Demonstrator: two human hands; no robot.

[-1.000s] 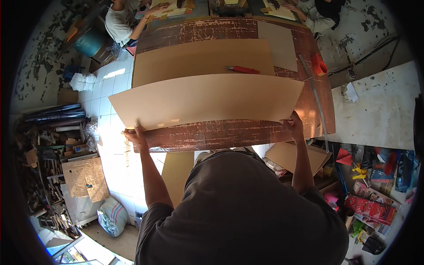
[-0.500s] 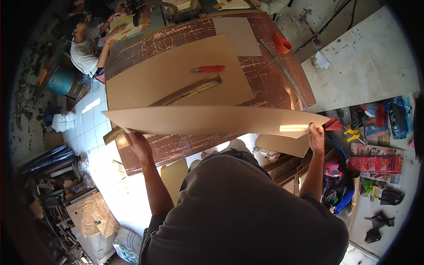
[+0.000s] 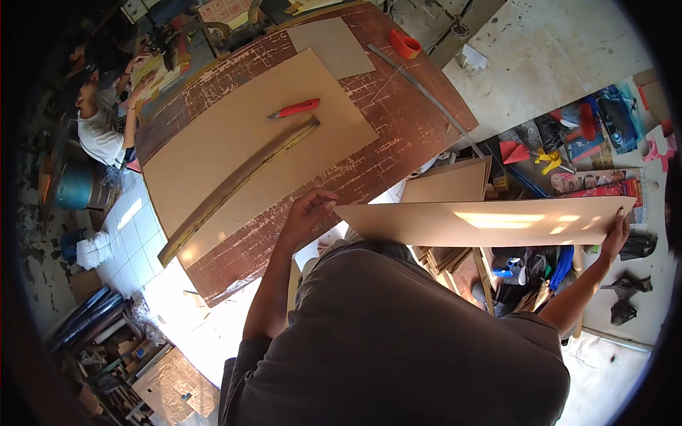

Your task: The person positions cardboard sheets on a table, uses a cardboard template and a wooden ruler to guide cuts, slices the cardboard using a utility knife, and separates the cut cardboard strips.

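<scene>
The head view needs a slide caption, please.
A cardboard strip stretches from left hand to right hand near a worn table.

The held sheet is tan, knife red, barrel apparently teal.

Held sheet partly hides brown boards; shirt cut off below

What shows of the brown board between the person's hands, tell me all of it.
The brown board is a long, thin, plain sheet, cardboard by its look, brightly lit in patches across its middle and right. The left hand holds its left corner, the right hand its right end. It is held up, off the brown table.
</scene>
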